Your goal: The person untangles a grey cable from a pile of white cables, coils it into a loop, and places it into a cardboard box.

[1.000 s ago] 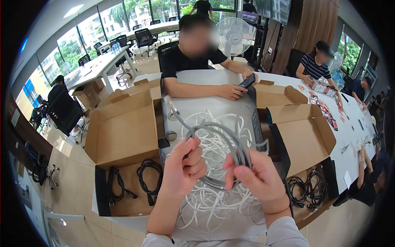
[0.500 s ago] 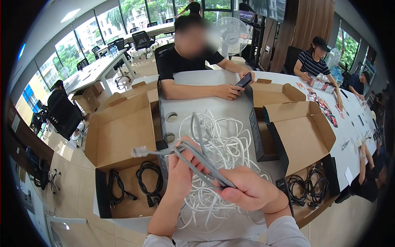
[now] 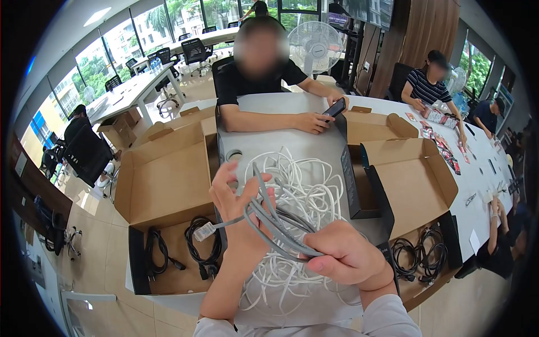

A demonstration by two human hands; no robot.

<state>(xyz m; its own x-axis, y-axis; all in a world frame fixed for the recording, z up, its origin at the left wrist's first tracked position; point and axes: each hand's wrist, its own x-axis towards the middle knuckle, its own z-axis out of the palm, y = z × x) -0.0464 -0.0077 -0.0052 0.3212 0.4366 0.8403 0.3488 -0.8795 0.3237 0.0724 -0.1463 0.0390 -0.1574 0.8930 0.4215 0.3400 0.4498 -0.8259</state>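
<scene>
Gray cable (image 3: 281,233), wound into a loose coil, hangs between my hands above the near half of the white table (image 3: 281,104). My right hand (image 3: 345,254) is closed on the coil's right side, thumb pressed along the strands and fingers curled beneath. My left hand (image 3: 238,210) is open, its fingers raised and parted; the coil's left end lies against it, and I cannot tell whether any finger pinches a strand. One end of the cable crosses my left wrist and finishes in a pale plug (image 3: 204,231), out over the left carton.

Below the coil, a tangle of white cables (image 3: 309,180) spreads from the middle of the table toward its near edge, partly covered by my hands. At the table's near left corner, the left carton (image 3: 163,182) has its lid up, with a black cord (image 3: 159,255) and a bundled black cord (image 3: 203,247) inside. Toward the near right corner, the right carton (image 3: 415,191) is open too, holding coiled black cords (image 3: 431,255). Behind it sits another open box (image 3: 379,126).

At the far edge, a person in a black T-shirt (image 3: 250,84) rests both forearms on the table and holds a phone (image 3: 336,107). Along the right part, a person in a striped shirt (image 3: 429,84) reaches over red packets (image 3: 443,147).
</scene>
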